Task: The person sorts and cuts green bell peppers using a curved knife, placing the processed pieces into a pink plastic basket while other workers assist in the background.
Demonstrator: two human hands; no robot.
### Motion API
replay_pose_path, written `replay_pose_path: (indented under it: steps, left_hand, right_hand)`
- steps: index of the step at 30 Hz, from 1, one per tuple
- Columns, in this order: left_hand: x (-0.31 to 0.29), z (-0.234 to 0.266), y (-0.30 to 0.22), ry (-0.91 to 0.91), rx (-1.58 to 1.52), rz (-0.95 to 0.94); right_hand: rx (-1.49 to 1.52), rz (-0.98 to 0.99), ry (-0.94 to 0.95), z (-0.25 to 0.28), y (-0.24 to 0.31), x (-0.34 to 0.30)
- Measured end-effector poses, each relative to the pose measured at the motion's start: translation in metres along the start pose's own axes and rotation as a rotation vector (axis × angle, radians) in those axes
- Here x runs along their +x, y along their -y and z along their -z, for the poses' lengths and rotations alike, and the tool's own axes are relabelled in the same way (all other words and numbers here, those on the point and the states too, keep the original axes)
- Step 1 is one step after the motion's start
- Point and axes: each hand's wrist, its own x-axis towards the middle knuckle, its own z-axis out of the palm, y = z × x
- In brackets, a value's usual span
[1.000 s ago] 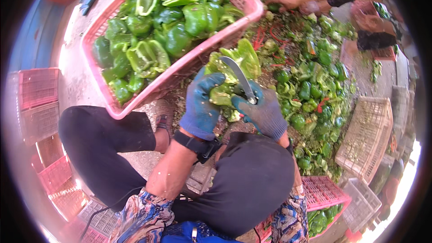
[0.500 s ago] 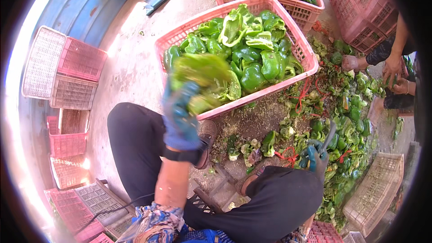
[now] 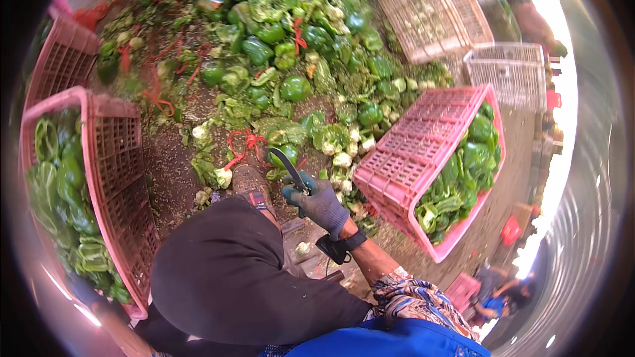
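Grimy floor (image 3: 169, 178), flecked with pale seeds and trimmings, spreads around the seated worker. Take the pink slatted plastic crate (image 3: 116, 152) at the worker's left as landmark: it holds glossy green bell peppers (image 3: 69, 185), some cut open. Beyond it and to its right sprawls a loose heap of green peppers and pale-cored scraps (image 3: 291, 59), with a tangle of red string (image 3: 245, 147) nearer. Well to its right stands a second pink slatted crate (image 3: 417, 139), also full of peppers.

Right of the landmark, the gloved right hand (image 3: 324, 201) is clenched on a slim curved metal knife (image 3: 288, 168), blade raised, touching no pepper. At the landmark's near edge the left hand (image 3: 89, 296) is a dim blur; I cannot tell its grip.

To my eye, this is the setting-down step between cuts. The next move would call for a free left hand on a heap pepper, fingers clear of the blade.
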Motion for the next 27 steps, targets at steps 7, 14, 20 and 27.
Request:
replay_pose_path:
  steps: [7,14,20,27]
  left_hand:
    - [-0.149,-0.027,-0.196,-0.361,0.448,-0.499]
    - [-0.345,-0.192,-0.323,0.382,-0.431,-0.655]
    - [-0.409,-0.282,-0.325,0.904,-0.355,-0.528]
    - [-0.44,-0.369,-0.333,1.123,-0.063,-0.761]
  right_hand:
    - [0.288,-0.264,-0.319,0.059,-0.08,-0.019]
    - [0.232,-0.25,-0.501,0.068,-0.103,0.048]
    - [0.092,-0.207,-0.435,0.059,-0.086,0.085]
    - [0.382,-0.335,-0.408,0.039,-0.089,0.132]
